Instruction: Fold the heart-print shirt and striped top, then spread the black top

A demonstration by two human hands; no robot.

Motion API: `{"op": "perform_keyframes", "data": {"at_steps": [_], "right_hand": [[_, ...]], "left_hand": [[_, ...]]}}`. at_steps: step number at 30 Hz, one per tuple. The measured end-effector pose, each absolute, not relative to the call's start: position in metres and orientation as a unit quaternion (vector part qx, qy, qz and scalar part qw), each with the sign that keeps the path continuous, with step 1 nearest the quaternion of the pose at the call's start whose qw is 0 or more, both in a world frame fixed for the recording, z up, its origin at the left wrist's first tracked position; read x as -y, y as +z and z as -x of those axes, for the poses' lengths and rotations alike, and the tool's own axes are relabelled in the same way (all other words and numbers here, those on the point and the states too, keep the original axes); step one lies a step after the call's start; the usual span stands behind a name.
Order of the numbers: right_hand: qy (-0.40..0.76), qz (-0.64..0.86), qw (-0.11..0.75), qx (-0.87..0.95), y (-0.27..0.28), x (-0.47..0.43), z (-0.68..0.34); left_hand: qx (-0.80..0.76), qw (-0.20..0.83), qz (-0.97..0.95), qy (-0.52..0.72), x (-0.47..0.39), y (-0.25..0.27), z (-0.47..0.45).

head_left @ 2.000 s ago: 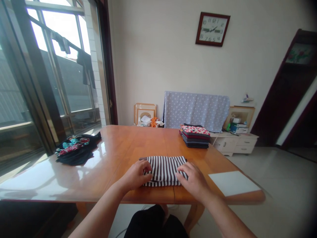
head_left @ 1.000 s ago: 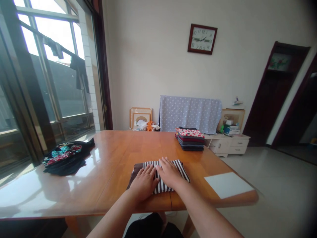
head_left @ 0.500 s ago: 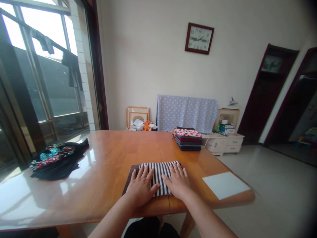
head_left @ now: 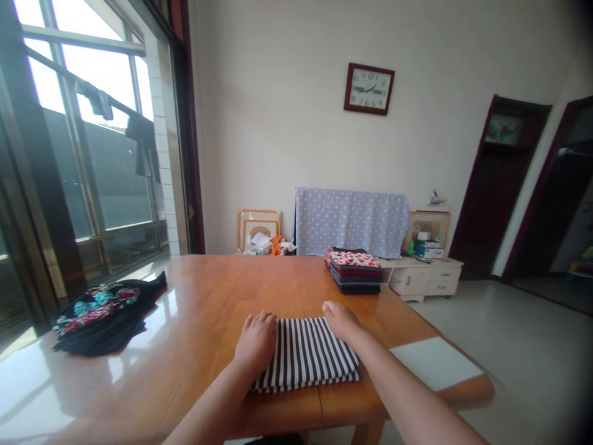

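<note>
A folded black-and-white striped garment (head_left: 309, 355) lies near the front edge of the wooden table, its stripes running away from me. My left hand (head_left: 256, 340) is at its far left edge, fingers curled, with the thumb side against the cloth. At the far right corner, my right hand (head_left: 340, 320) has its fingers closed on the fabric, and the forearm crosses over the right edge. The underside of the garment and my fingertips beneath it are hidden.
A stack of folded clothes (head_left: 354, 272) stands at the table's far right. A black garment with a floral print (head_left: 104, 309) lies loose on the left. A white sheet (head_left: 438, 361) rests by the right corner of the wooden table (head_left: 222, 290).
My hands have gone from lying flat on the garment to closing at its far corners. The brown panel at its left no longer shows; stripes now cover the whole top.
</note>
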State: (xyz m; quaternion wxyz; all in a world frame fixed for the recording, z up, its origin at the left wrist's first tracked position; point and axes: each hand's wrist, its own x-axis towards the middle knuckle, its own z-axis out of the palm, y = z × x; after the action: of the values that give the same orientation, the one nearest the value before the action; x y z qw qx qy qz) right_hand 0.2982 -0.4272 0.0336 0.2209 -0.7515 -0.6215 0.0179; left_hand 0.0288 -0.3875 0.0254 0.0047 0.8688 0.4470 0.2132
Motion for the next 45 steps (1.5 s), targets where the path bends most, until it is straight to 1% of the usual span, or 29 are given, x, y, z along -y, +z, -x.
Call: {"op": "perform_keyframes", "data": {"at_steps": [5,10,15,22,25,28,30,31,34,36,38,42,43,45], "right_hand": [[0.019,0.750,0.186,0.634,0.025,0.416,-0.299],[0.002,0.773,0.175,0.610,0.023,0.420,-0.308],[0.008,0.803,0.137,0.580,0.021,0.420,-0.317],[0.035,0.813,0.144,0.564,0.024,0.422,-0.318],[0.040,0.813,0.165,0.557,0.038,0.432,-0.322],[0.006,0.791,0.229,0.567,0.046,0.447,-0.319],[-0.007,0.761,0.256,0.596,0.041,0.459,-0.310],[-0.005,0.749,0.256,0.611,0.034,0.465,-0.304],[0.050,0.747,0.208,0.629,0.009,0.478,-0.290],[0.073,0.752,0.206,0.622,-0.004,0.482,-0.288],[0.088,0.748,0.232,0.615,-0.009,0.481,-0.292],[0.085,0.760,0.330,0.553,-0.002,0.480,-0.313],[0.085,0.769,0.344,0.532,0.001,0.481,-0.319],[0.093,0.785,0.344,0.507,0.007,0.486,-0.327]], "left_hand": [[-0.453,0.004,-0.875,0.172,0.386,0.007,-0.030],[-0.467,0.011,-0.871,0.155,0.387,0.006,-0.033],[-0.467,0.027,-0.874,0.135,0.383,0.002,-0.035],[-0.463,0.017,-0.875,0.137,0.382,0.000,-0.036],[-0.466,0.014,-0.874,0.138,0.382,0.000,-0.036],[-0.465,0.017,-0.875,0.134,0.382,0.002,-0.037],[-0.464,0.019,-0.876,0.131,0.382,0.003,-0.037],[-0.466,0.019,-0.875,0.130,0.382,0.004,-0.037],[-0.470,0.015,-0.874,0.126,0.384,0.005,-0.038],[-0.471,0.012,-0.873,0.125,0.384,0.005,-0.038],[-0.470,0.008,-0.873,0.126,0.384,0.004,-0.038],[-0.471,0.012,-0.873,0.127,0.383,0.006,-0.038],[-0.471,0.013,-0.873,0.128,0.384,0.009,-0.038],[-0.466,0.011,-0.874,0.134,0.388,0.016,-0.041]]}}
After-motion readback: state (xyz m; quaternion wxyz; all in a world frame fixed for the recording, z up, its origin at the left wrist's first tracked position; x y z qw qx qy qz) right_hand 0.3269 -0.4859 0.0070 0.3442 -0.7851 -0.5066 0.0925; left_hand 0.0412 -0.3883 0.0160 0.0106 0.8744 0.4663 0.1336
